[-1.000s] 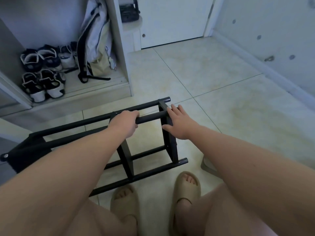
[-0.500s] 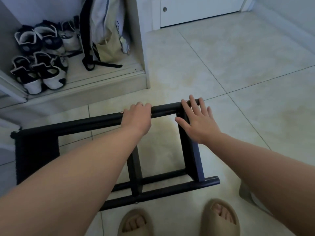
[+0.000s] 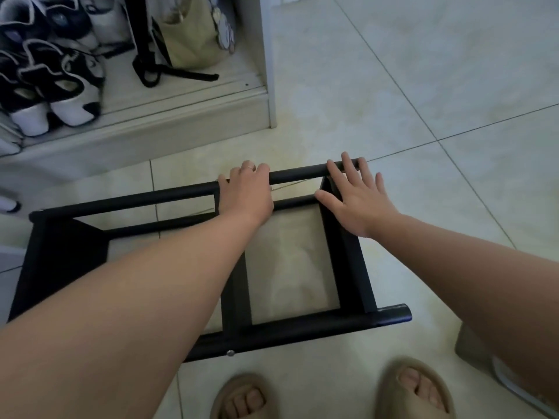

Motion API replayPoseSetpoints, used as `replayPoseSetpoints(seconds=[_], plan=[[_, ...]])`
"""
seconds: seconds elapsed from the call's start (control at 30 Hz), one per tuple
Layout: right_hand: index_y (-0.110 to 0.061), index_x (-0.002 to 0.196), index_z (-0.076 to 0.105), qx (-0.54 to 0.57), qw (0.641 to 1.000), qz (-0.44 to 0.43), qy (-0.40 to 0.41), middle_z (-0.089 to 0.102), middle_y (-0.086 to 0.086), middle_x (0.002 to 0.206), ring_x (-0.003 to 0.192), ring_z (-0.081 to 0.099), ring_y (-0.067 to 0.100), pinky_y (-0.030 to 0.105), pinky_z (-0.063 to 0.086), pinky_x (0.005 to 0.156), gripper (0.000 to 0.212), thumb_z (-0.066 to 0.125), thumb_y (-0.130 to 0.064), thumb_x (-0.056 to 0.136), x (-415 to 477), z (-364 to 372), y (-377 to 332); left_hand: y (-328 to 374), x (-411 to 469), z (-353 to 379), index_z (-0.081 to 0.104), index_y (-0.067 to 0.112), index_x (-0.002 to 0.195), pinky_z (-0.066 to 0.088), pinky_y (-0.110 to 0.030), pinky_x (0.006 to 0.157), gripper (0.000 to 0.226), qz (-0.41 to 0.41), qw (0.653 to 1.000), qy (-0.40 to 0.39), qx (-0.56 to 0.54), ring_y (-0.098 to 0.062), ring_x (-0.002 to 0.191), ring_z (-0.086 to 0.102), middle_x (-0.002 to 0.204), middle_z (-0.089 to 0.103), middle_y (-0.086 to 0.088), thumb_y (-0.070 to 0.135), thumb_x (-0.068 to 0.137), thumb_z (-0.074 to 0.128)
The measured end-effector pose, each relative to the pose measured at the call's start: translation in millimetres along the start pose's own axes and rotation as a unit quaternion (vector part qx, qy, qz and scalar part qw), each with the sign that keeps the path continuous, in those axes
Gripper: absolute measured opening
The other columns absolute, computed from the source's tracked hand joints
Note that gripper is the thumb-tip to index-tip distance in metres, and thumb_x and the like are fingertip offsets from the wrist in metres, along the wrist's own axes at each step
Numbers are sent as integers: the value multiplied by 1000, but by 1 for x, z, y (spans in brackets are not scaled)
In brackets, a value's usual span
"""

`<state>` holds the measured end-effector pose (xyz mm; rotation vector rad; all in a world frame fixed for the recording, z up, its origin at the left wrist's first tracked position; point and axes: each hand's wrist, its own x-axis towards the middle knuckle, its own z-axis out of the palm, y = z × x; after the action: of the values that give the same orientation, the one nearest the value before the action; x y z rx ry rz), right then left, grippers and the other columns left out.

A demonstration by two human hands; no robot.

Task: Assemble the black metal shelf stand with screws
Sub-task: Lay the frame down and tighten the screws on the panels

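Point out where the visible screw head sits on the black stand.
In the head view, the screw head sits on the stand's near rail, lower centre, just beyond the left sandal.

The floor is pale glossy tile crossed by thin dark grout lines, with faint yellowish staining near the middle. The black metal shelf stand sits over the tiles in front of two feet in beige slippers, which stand flat on the floor. At the far left a low cabinet ledge rises from the floor; on it are black-and-white shoes in rows and, just beside them, an olive bag whose black strap trails across the ledge.
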<state>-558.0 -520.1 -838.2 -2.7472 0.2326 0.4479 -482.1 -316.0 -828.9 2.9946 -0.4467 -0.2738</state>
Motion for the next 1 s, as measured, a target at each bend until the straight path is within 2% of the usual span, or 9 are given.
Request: replayPoseSetpoints(seconds=[0.07, 0.13, 0.23, 0.4, 0.6, 0.77, 0.87, 1.0], plan=[[-38, 161, -5, -2, 1000, -8, 2, -19, -9, 168, 154, -22, 20, 50, -8, 125, 77, 18, -71, 96, -19, -13, 2, 8, -14, -8, 40, 22, 143, 21, -53, 116, 43, 14, 1000, -13, -4, -32, 140, 31, 152, 36, -9, 30, 102, 47], [-38, 161, -7, -13, 1000, -14, 7, -19, -10, 168, 155, -20, 20, 49, -6, 125, 78, 17, -71, 95, -44, -28, 6, 24, -32, -18, 28, 26, 152, 9, -56, 121, 53, 45, 999, -28, 3, -32, 151, 12, 164, 18, -9, 38, 103, 44], [-38, 161, -8, -32, 999, -8, 17, -20, -12, 168, 155, -19, 19, 48, -4, 126, 77, 17, -70, 95, -92, -53, 20, 56, -62, -36, 14, 31, 158, 1, -57, 122, 63, 111, 993, -41, 23, -30, 154, -4, 168, 3, -4, 52, 103, 35], [-38, 161, -10, -56, 997, 40, 18, -22, -13, 167, 155, -20, 19, 47, -4, 126, 78, 18, -70, 96, -182, -82, 67, 115, -112, -55, 4, 36, 159, -4, -57, 122, 69, 208, 973, -82, 50, -30, 153, -13, 168, -9, -1, 63, 100, 28], [-39, 161, -9, -64, 991, 117, -25, -17, -12, 169, 156, -15, 20, 47, 1, 126, 74, 27, -65, 101, -282, -86, 150, 197, -158, -54, 2, 33, 159, 4, -54, 123, 73, 285, 948, -125, 65, -30, 154, -7, 168, -8, -1, 65, 99, 27], [-37, 161, -5, -67, 974, 180, -123, -4, -11, 170, 157, -6, 21, 47, 10, 126, 71, 27, -62, 103, -316, -68, 214, 260, -187, -31, 7, 24, 160, 25, -49, 119, 73, 330, 918, -221, 13, -30, 151, 16, 167, 13, -5, 58, 102, 35], [-32, 163, 9, -41, 966, 199, -158, 15, -4, 170, 156, 13, 23, 43, 20, 124, 67, 34, -56, 105, -308, -47, 245, 278, -195, 0, 10, 22, 159, 33, -50, 114, 71, 324, 897, -300, -20, -32, 145, 31, 163, 25, -9, 52, 102, 41], [-33, 159, 28, -30, 951, 237, -198, 41, 8, 158, 142, 42, 31, 41, 39, 112, 57, 41, -46, 105, -284, -9, 273, 287, -193, 49, 10, 14, 159, 35, -41, 112, 73, 243, 883, -391, -94, -33, 141, 40, 156, 38, -17, 46, 103, 45]])
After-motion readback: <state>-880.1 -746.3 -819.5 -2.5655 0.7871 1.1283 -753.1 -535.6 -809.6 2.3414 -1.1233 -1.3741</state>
